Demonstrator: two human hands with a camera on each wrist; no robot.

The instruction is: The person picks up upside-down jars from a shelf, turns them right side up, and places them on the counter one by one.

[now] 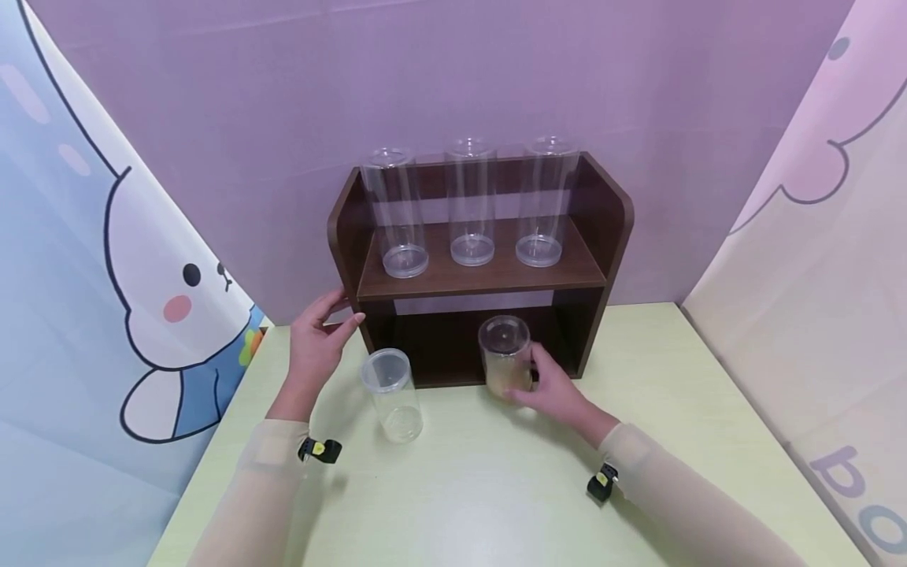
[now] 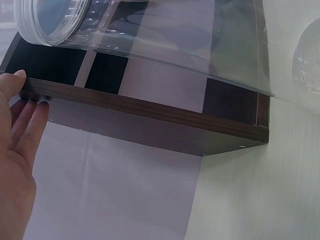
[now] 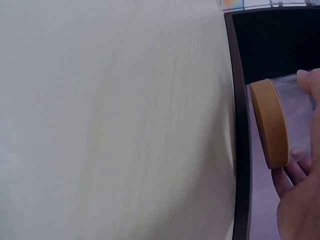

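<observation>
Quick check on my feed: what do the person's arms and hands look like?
Both the left hand and right hand are ungloved. The left sleeve and right sleeve are long, plain, pale cream fabric. Each wrist carries a small black device with a yellow mark.

Bright head view, soft shadows, pale glare on table (image 1: 482, 512)
</observation>
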